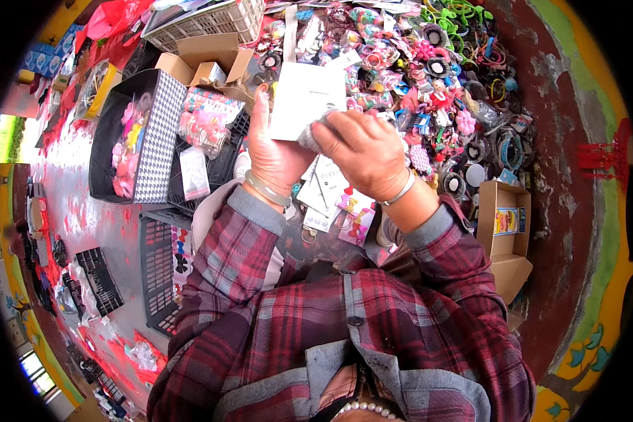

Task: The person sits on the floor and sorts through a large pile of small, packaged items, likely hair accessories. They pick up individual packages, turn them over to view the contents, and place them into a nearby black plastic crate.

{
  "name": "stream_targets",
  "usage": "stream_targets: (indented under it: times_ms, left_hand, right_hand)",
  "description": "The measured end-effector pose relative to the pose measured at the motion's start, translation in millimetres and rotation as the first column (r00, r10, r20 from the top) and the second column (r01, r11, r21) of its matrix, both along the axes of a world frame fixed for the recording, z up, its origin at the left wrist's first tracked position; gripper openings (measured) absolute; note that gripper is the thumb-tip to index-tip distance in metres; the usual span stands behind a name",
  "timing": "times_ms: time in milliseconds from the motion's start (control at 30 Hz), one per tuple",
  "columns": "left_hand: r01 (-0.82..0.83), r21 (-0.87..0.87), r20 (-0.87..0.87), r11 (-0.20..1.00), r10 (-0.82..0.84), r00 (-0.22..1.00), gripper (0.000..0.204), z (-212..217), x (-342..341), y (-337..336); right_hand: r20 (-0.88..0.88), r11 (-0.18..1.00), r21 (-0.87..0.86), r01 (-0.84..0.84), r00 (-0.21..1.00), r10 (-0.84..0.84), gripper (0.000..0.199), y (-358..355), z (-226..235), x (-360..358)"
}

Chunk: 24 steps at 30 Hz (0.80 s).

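My left hand (273, 156) holds a flat white rectangular box or board (304, 91) by its left and lower edges, the thumb up along its side. A pale strip rises behind its top edge. My right hand (364, 146) is closed on a crumpled grey cloth (309, 135), which presses against the lower right corner of the white piece. Its fingertips are partly hidden by the cloth and hand. Beneath my hands lie white printed cards (323, 184) and a pink patterned packet (356, 214).
A large heap of hair accessories (436, 91) spreads ahead and right. On the left stand a houndstooth bin (151, 141), black plastic crates (158, 267) and an open cardboard box (221, 63). Another open carton (505, 218) sits at right, and a beige crate (211, 24) farther back.
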State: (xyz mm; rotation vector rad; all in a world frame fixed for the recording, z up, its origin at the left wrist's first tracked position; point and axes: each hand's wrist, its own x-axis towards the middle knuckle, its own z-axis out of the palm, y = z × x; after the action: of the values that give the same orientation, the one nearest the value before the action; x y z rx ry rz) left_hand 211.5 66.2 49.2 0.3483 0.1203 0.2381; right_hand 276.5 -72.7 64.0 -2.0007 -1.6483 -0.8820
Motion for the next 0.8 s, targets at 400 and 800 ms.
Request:
stream_targets:
  times_ms: [400,800]
  left_hand:
    - [0.042,0.076,0.009,0.996,-0.043,0.999,0.044,-10,-13,24]
    - [0.201,-0.040,0.078,0.979,-0.197,0.977,0.046,-14,-4,-11]
  right_hand:
    - [-0.841,0.797,0.541,0.269,0.195,0.505,0.029,-14,7,33]
    - [-0.435,0.969,0.243,0.048,0.898,0.065,0.038,21,-16,26]
